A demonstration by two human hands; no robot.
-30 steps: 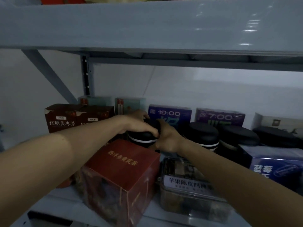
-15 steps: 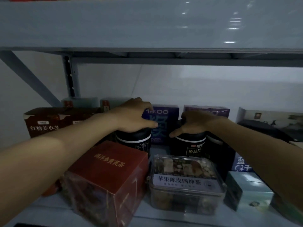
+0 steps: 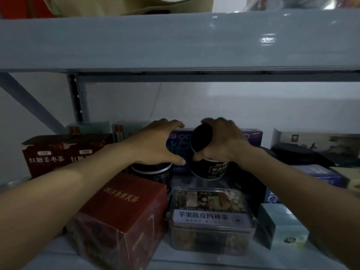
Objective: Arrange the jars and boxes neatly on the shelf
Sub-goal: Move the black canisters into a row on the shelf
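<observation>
— What have your hands got hold of?

— Your right hand (image 3: 222, 139) is curled round the black lid of a black round jar with a white band and label (image 3: 211, 168). You hold it tilted, lid leaning left, its base lifted off the grey metal shelf (image 3: 97, 258). Your left hand (image 3: 155, 143) is cupped over the top of a second black round jar with a white band (image 3: 153, 172), thumb low on the right and fingers spread over the far side; that jar stands upright. How tightly you grip it I cannot tell, since the hand hides the lid.

— And around the two jars?

— Just behind them stands a purple box with white clock digits (image 3: 181, 141), against the back wall. In front of the upright jar sits a dark red carton with gold characters (image 3: 120, 209); beside that, below the tilted jar, a clear plastic tub with a white label (image 3: 211, 217). At far left, brown boxes with white characters (image 3: 56, 152) stand in a row. A pale teal box (image 3: 286, 225) lies at front right.
</observation>
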